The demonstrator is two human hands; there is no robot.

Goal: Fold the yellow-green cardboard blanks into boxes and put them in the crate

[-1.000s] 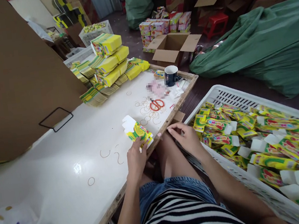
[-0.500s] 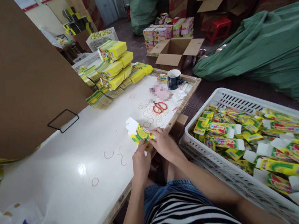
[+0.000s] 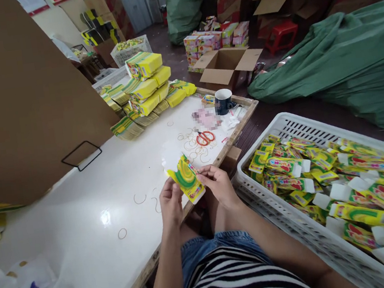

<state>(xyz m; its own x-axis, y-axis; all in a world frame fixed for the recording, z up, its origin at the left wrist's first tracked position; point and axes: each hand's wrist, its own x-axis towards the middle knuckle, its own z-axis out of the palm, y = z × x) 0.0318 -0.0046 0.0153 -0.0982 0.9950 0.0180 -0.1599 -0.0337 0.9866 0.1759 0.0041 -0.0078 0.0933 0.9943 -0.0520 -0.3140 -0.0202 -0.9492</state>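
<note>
Between my two hands, over the near edge of the white table (image 3: 90, 209), is a small yellow and green printed carton (image 3: 186, 178). Its broad printed face shows, and a white flap stands at the far end. My left hand (image 3: 171, 198) pinches the carton's left side with thumb and fingers. On its right edge, the fingertips of my right hand (image 3: 216, 182) are closed. Just beyond the carton lie loose rubber bands (image 3: 189, 139) and red-handled scissors (image 3: 206, 138).
To my right, a white plastic basket (image 3: 282, 119) holds many similar cartons. Stacks of flat yellow cartons (image 3: 149, 88) stand at the table's far end, near a dark mug (image 3: 224, 102). An open cardboard box (image 3: 226, 64) and a green sack (image 3: 340, 63) lie beyond.
The carton has turned so that its broad yellow face shows. My left hand has shifted left and my hands have moved apart to its two sides.
</note>
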